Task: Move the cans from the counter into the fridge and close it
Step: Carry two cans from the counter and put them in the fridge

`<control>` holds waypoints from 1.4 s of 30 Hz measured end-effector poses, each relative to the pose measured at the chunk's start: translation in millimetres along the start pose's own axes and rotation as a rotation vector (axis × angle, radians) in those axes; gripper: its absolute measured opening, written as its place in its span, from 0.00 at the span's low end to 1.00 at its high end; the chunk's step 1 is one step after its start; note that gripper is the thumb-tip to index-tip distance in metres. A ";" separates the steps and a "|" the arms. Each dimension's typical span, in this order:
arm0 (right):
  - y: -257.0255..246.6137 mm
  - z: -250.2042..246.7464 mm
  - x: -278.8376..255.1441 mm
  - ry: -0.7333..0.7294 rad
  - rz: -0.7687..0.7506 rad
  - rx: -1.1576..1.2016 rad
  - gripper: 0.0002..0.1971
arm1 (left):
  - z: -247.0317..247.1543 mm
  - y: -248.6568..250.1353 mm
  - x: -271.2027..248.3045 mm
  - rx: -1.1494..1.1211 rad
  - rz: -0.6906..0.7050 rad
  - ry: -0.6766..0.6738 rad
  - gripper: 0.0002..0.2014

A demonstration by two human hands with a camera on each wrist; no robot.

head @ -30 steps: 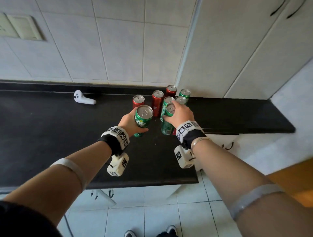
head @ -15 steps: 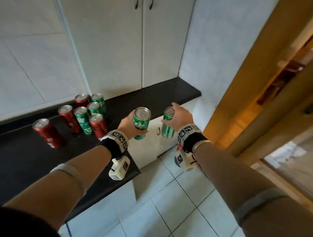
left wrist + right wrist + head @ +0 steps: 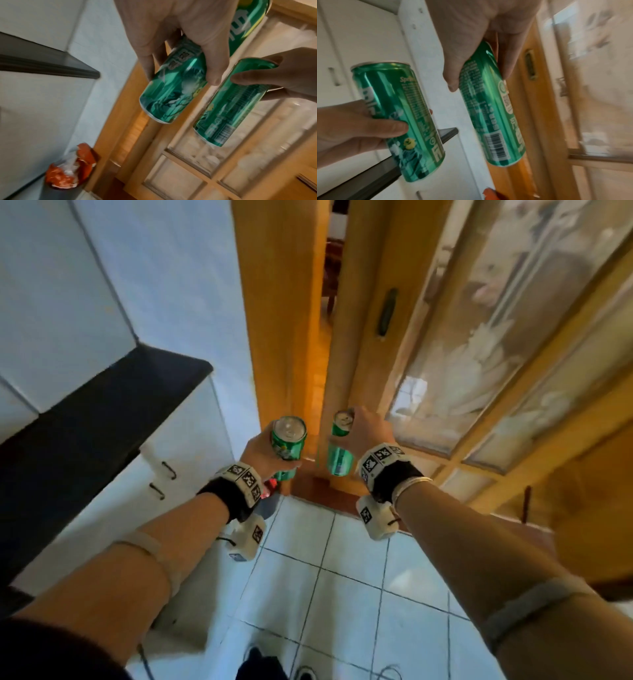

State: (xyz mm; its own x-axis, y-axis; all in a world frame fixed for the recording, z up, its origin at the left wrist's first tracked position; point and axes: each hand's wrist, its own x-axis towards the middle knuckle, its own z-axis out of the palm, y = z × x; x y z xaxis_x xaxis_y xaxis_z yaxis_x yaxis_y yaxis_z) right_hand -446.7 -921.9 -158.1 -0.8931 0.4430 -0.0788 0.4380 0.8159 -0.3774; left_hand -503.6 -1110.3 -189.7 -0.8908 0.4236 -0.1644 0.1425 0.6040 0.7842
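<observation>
Two green soda cans are off the counter, one in each hand. My left hand (image 3: 262, 448) grips a green can (image 3: 289, 441) round its side, upright, top showing. My right hand (image 3: 368, 431) grips the second green can (image 3: 339, 455) near its top rim. The two cans hang side by side, a small gap between them, over the floor in front of a wooden doorway. In the left wrist view the left can (image 3: 173, 93) sits under my fingers, the right can (image 3: 229, 108) beside it. The right wrist view shows the right can (image 3: 493, 115) and the left can (image 3: 406, 115). No fridge is in view.
The black counter's end (image 3: 102, 412) and white cabinet doors (image 3: 164, 460) stand to the left. Ahead are a wooden door frame (image 3: 284, 302) and a glass-panelled wooden door (image 3: 479, 354) with a narrow gap between. A bin with an orange bag (image 3: 68, 171) sits by the frame. White floor tiles (image 3: 325, 577) lie below.
I have turned right, away from the counter. The row of cans there has left the view, and the doorway now fills it. Both hands still hold their green cans.
</observation>
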 end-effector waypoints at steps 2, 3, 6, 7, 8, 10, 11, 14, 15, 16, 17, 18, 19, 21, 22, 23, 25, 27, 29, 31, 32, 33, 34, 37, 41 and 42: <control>36.0 -10.9 2.7 0.041 0.092 0.012 0.34 | 28.0 24.2 22.4 0.002 0.050 -0.116 0.40; 53.3 -16.8 2.7 0.069 0.133 0.013 0.33 | 42.3 36.2 33.7 -0.004 0.072 -0.176 0.40; 100.8 -38.0 1.5 0.152 0.263 0.014 0.32 | 84.6 72.3 63.6 0.045 0.160 -0.291 0.38; 115.4 -45.8 1.5 0.178 0.307 0.017 0.32 | 98.1 85.3 72.4 0.062 0.195 -0.316 0.38; 129.3 -53.8 2.1 0.207 0.348 0.018 0.33 | 111.3 99.3 79.9 0.067 0.235 -0.344 0.38; 155.7 -69.3 3.4 0.250 0.436 0.019 0.33 | 136.2 126.9 95.2 0.057 0.330 -0.419 0.40; 167.8 -77.3 3.3 0.264 0.480 0.015 0.34 | 147.5 140.6 102.5 0.065 0.371 -0.455 0.41; 200.3 -101.6 -3.6 0.312 0.625 0.020 0.34 | 180.5 181.4 118.2 0.084 0.461 -0.558 0.42; 210.6 -108.9 -8.4 0.334 0.670 0.028 0.34 | 191.4 194.7 120.8 0.084 0.487 -0.591 0.42; 220.6 -115.7 -14.2 0.355 0.714 0.039 0.34 | 202.9 207.7 121.7 0.086 0.518 -0.621 0.41; 231.2 -121.8 -20.3 0.375 0.754 0.050 0.34 | 214.8 220.6 122.5 0.094 0.545 -0.656 0.41; 241.9 -127.7 -27.1 0.396 0.789 0.059 0.34 | 226.1 233.7 120.9 0.101 0.577 -0.690 0.42; 253.0 -133.6 -33.8 0.420 0.823 0.065 0.33 | 238.6 246.6 120.1 0.104 0.605 -0.724 0.43; 274.4 -146.0 -48.1 0.475 0.895 0.071 0.32 | 265.6 272.2 116.7 0.097 0.657 -0.794 0.43; 284.8 -152.1 -55.7 0.502 0.935 0.072 0.32 | 280.1 284.4 114.2 0.098 0.675 -0.826 0.43; 296.0 -157.8 -63.2 0.527 0.975 0.069 0.31 | 294.6 297.1 110.8 0.099 0.690 -0.852 0.43; 318.8 -168.3 -77.8 0.569 1.042 0.070 0.30 | 324.1 321.9 103.0 0.075 0.712 -0.909 0.44; 342.8 -178.7 -92.4 0.613 1.089 0.067 0.31 | 353.2 346.9 93.2 0.040 0.732 -0.973 0.44; 367.8 -191.2 -107.5 0.656 1.131 0.055 0.31 | 381.2 373.2 81.3 0.050 0.784 -1.012 0.43; 394.1 -205.7 -123.0 0.675 1.170 0.037 0.31 | 407.9 401.1 66.3 0.053 0.838 -1.042 0.42; 406.4 -214.1 -130.9 0.677 1.185 0.027 0.32 | 421.9 415.0 59.3 0.027 0.845 -1.065 0.43; 419.0 -222.5 -138.6 0.689 1.198 0.021 0.33 | 434.6 429.2 52.1 0.011 0.853 -1.088 0.43; 431.1 -231.4 -146.6 0.711 1.208 0.015 0.34 | 448.2 443.3 45.2 0.007 0.863 -1.105 0.43; 465.1 -258.2 -169.5 0.777 1.254 -0.008 0.33 | 486.9 483.2 25.5 -0.003 0.909 -1.159 0.42; 495.7 -283.5 -191.0 0.773 1.350 -0.069 0.32 | 525.0 523.8 5.5 -0.050 0.990 -1.189 0.39; 507.6 -290.9 -196.7 0.770 1.378 -0.084 0.32 | 539.4 537.5 0.2 -0.057 1.001 -1.222 0.39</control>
State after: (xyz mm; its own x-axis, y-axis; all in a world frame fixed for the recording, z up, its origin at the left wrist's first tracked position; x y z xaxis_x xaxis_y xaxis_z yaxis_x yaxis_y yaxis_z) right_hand -18.8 -486.8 -65.8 0.4321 0.8848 0.1743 0.8637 -0.3503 -0.3624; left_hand -194.5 -421.4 -91.0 0.4254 0.9021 0.0719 0.3946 -0.2564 0.8824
